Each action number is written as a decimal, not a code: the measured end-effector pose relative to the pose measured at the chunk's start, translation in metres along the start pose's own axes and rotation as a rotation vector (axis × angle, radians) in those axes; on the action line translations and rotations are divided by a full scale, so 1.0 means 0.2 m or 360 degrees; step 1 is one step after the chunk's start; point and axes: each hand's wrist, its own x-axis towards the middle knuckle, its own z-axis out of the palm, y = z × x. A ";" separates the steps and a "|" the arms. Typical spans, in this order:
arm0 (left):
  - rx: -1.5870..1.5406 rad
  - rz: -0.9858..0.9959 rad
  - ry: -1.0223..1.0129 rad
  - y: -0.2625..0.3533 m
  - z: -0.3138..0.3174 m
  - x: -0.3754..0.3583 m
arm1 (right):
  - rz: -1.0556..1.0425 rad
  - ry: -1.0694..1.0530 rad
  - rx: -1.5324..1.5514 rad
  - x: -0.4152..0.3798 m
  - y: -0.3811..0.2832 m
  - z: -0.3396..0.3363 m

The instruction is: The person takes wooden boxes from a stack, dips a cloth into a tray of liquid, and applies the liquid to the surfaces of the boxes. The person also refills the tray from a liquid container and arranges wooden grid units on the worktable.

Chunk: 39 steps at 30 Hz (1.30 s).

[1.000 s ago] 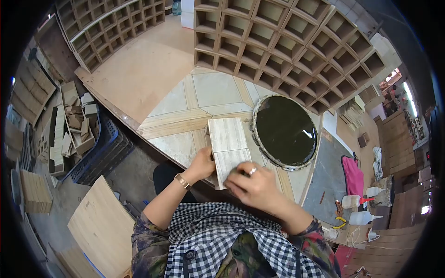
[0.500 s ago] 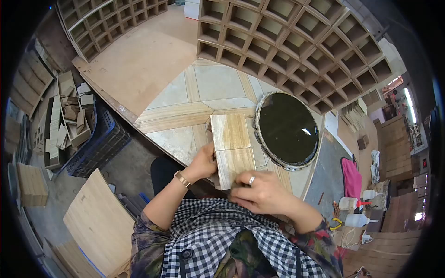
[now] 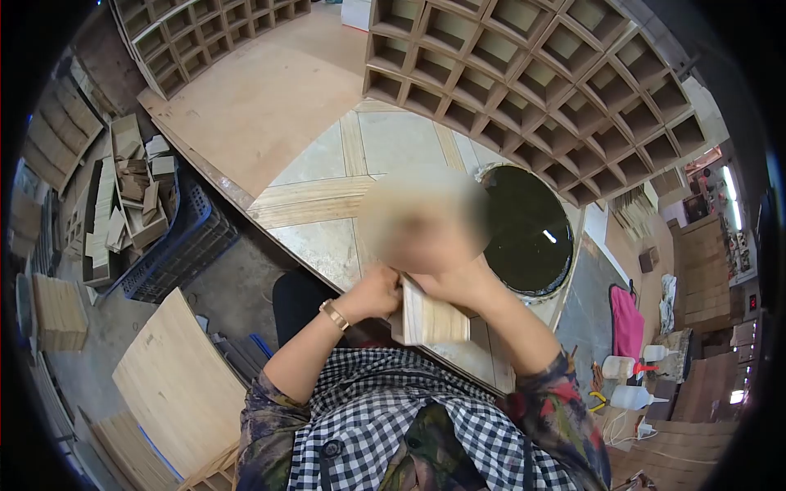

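Observation:
A small pale wooden box (image 3: 438,319) stands tilted over the near edge of the tiled tabletop (image 3: 309,244), close to my apron. Closed at the box's left side is my left hand (image 3: 372,293), its fingers curled against the edge. My right hand (image 3: 458,281) lies across the upper end of the box, thumb against its rim. A blurred patch covers the right fingers and the box's far part, so their exact grip is hidden. Just beyond my right hand is a round tub of dark liquid (image 3: 528,229), partly behind the blur.
A large wooden grid of square compartments (image 3: 516,90) stands at the back right, another grid (image 3: 205,37) at the back left. A blue crate of wood offcuts (image 3: 176,245) sits on the floor at left. Glue bottles (image 3: 634,398) and pink cloth (image 3: 626,319) lie at right.
The wooden box has been turned and brought lower, showing a different face. My right hand has moved from its near end up to its far end. The view has shifted slightly.

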 end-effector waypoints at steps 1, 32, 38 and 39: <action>0.0037 0.0047 -0.0048 0.01 0.02 0.00 | 0.0017 -0.0002 0.0011 -0.02 0.01 -0.01; -0.0603 0.0035 0.0092 0.16 -0.04 -0.02 | -0.0146 -0.0404 0.0255 -0.37 -0.18 -0.17; -0.0523 0.0150 0.0183 0.12 -0.02 -0.02 | 0.0236 0.0194 -0.0050 -0.15 0.24 -0.07; -0.0519 0.0144 0.0178 0.11 -0.02 -0.02 | 0.0296 0.0280 -0.0102 -0.07 0.29 -0.04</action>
